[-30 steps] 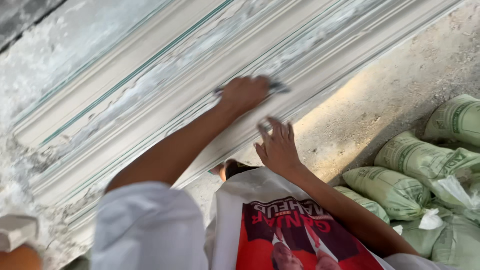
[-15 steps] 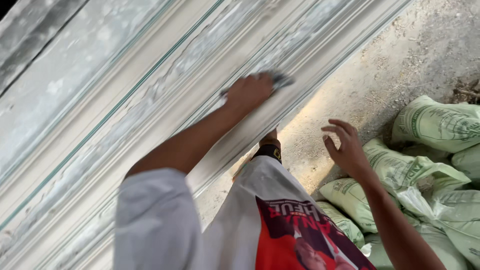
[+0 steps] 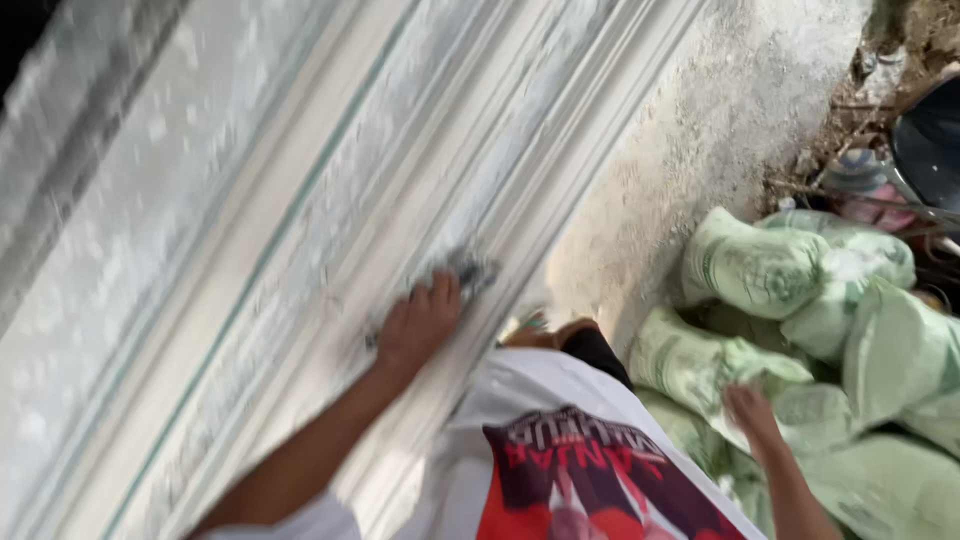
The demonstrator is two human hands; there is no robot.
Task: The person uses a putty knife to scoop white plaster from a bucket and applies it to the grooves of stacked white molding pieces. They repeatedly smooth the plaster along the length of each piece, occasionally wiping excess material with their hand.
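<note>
Moulding [image 3: 330,230], long and ribbed, runs diagonally from near left to far right; its surface is pale plaster, chalky and scuffed, with thin green lines along the grooves. Left hand [image 3: 420,325] lies flat against a rib at the middle of the moulding, fingers together, pressing a small grey pad [image 3: 470,272] whose edge shows past the fingertips. Right hand [image 3: 752,412] hangs low at the near right, over the sacks [image 3: 760,270]; motion blur hides whether its fingers are spread or closed. Sacks are woven, pale green, bulging and heaped on rough sandy ground [image 3: 720,110]. Shirt [image 3: 570,460] is white with a red print.
</note>
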